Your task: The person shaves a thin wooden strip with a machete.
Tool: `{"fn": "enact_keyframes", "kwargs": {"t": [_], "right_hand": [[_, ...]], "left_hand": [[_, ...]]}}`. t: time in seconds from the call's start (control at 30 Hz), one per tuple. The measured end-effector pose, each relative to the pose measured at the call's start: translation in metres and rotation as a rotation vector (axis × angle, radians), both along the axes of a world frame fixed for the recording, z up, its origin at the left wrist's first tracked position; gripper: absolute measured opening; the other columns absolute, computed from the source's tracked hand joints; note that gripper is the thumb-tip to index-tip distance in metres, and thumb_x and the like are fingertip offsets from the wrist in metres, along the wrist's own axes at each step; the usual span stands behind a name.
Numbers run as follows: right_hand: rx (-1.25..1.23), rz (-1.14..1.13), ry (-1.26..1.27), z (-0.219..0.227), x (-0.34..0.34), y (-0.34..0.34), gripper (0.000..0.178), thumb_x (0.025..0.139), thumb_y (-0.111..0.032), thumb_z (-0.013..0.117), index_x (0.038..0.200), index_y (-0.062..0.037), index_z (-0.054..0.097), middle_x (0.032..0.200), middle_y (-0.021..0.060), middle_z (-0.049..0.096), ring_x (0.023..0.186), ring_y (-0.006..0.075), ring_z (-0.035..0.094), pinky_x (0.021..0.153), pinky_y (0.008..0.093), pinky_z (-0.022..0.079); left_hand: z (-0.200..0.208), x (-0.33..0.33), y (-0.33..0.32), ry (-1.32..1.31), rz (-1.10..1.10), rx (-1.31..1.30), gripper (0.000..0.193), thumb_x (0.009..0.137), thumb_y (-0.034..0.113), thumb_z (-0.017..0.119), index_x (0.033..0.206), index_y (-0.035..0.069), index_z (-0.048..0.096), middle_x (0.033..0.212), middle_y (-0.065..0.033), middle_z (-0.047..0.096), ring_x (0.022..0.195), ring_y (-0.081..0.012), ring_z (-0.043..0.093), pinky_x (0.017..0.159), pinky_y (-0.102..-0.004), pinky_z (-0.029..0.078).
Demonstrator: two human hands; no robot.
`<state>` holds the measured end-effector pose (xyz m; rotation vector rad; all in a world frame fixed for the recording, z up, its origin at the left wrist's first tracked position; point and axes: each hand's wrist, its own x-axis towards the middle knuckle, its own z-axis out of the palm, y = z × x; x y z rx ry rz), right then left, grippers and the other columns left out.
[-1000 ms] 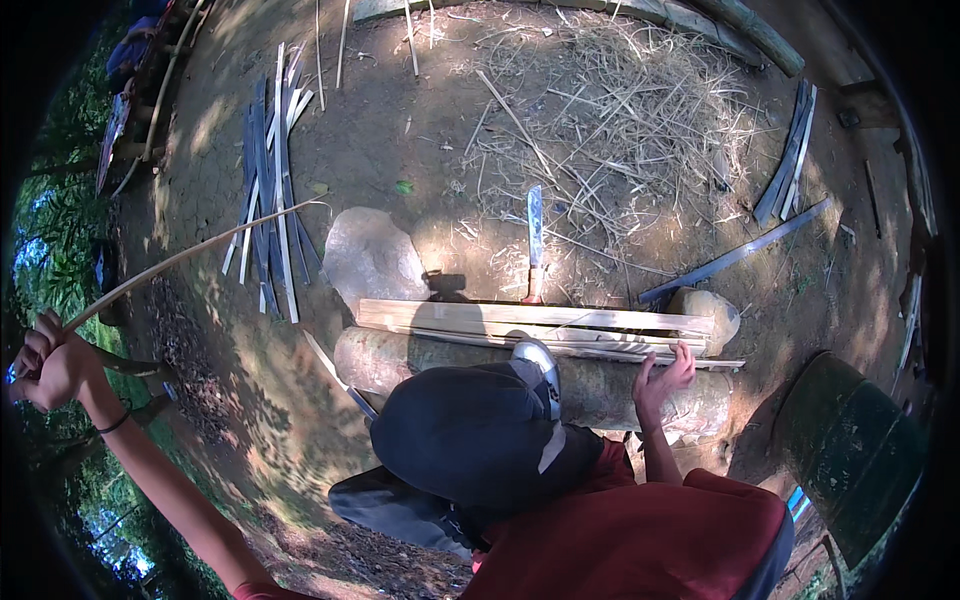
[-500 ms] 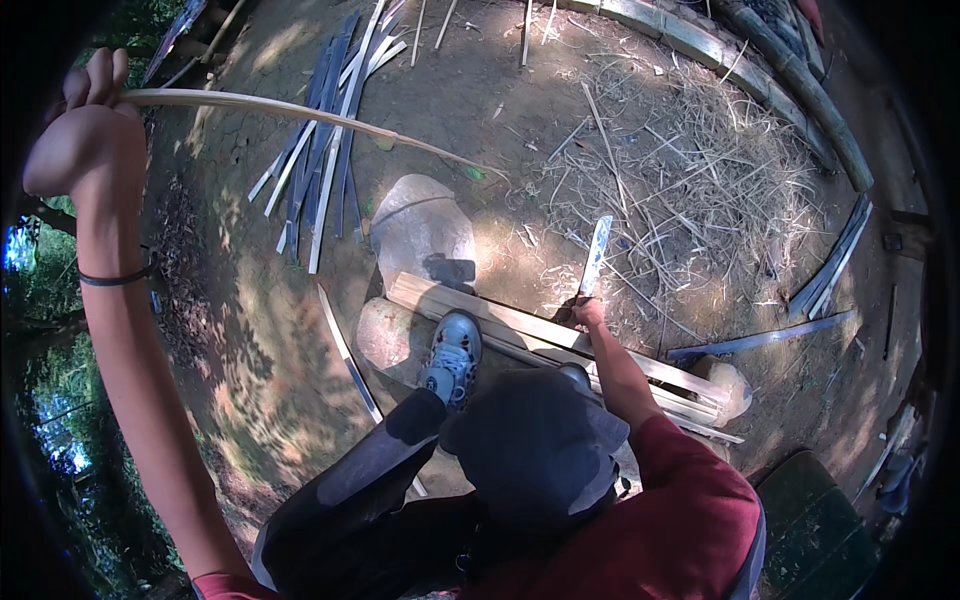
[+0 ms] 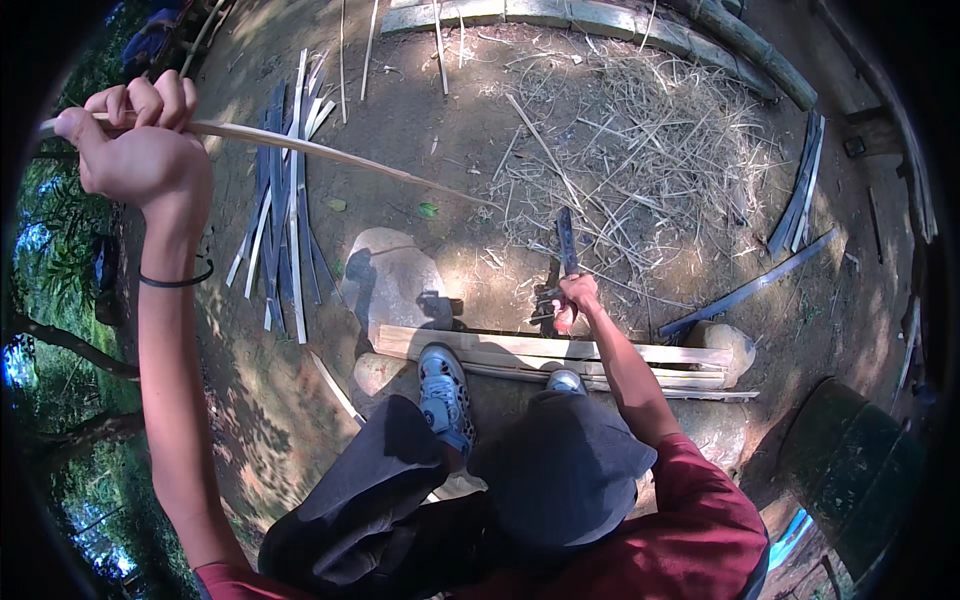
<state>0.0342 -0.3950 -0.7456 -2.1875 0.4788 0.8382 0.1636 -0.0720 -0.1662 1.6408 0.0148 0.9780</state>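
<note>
My left hand point(image 3: 145, 135) is raised at the upper left, its fingers wrapped round a long, thin bamboo strip point(image 3: 330, 152). The strip slopes down to the right, and its tip hangs over bare ground. Lower down at centre right, my right hand point(image 3: 578, 290) grips a knife whose handle is hidden in the fist. Its dark, straight blade point(image 3: 567, 245) points away from me and stands apart from the strip. Just nearer than this hand, split bamboo lengths point(image 3: 520, 348) lie side by side across stones. My shoe point(image 3: 440, 385) reaches their near edge.
A large flat stone point(image 3: 395, 275) sits beyond the left end of the lengths; a round stone point(image 3: 742, 350) is at their right end. Dark and pale strips point(image 3: 285, 200) lie piled at left. Shavings point(image 3: 680, 170) cover the ground at far right, near a curved curb point(image 3: 600, 20).
My left hand has shifted right and slightly down in the view, still holding the strip. The knife blade has turned from a bright, rightward-leaning face to a dark one leaning left. The whole view has rotated slightly.
</note>
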Motion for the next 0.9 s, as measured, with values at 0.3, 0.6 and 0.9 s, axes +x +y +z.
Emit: {"fn": "enact_keyframes", "kwargs": {"t": [0.3, 0.6, 0.9], "right_hand": [[0.352, -0.079, 0.179, 0.255, 0.096, -0.047, 0.038, 0.093, -0.036, 0.058, 0.093, 0.0013, 0.058, 0.051, 0.0022, 0.05, 0.037, 0.0109, 0.046, 0.035, 0.0263, 0.038], [0.792, -0.264, 0.431, 0.454, 0.137, -0.003, 0.02, 0.093, -0.019, 0.043, 0.081, -0.0039, 0.046, 0.058, -0.0018, 0.045, 0.044, 0.0047, 0.041, 0.036, 0.0188, 0.038], [0.988, -0.068, -0.171, 0.473, 0.055, 0.108, 0.023, 0.096, -0.02, 0.044, 0.102, -0.0008, 0.055, 0.063, 0.0, 0.053, 0.043, 0.0055, 0.046, 0.037, 0.0227, 0.042]], "left_hand": [[0.0, 0.006, -0.013, -0.218, -0.308, -0.077, 0.052, 0.1, 0.05, 0.035, 0.068, 0.01, 0.026, 0.051, 0.0023, 0.017, 0.042, -0.009, 0.016, 0.042, -0.0273, 0.014], [0.002, 0.016, -0.043, -0.201, -0.399, -0.249, 0.048, 0.101, 0.043, 0.041, 0.067, 0.012, 0.027, 0.055, 0.0037, 0.017, 0.045, -0.007, 0.014, 0.042, -0.0262, 0.012], [-0.002, 0.007, -0.065, -0.16, -0.525, -0.303, 0.046, 0.102, 0.044, 0.036, 0.069, 0.012, 0.03, 0.053, 0.0044, 0.018, 0.043, -0.0065, 0.015, 0.041, -0.0253, 0.013]]}}
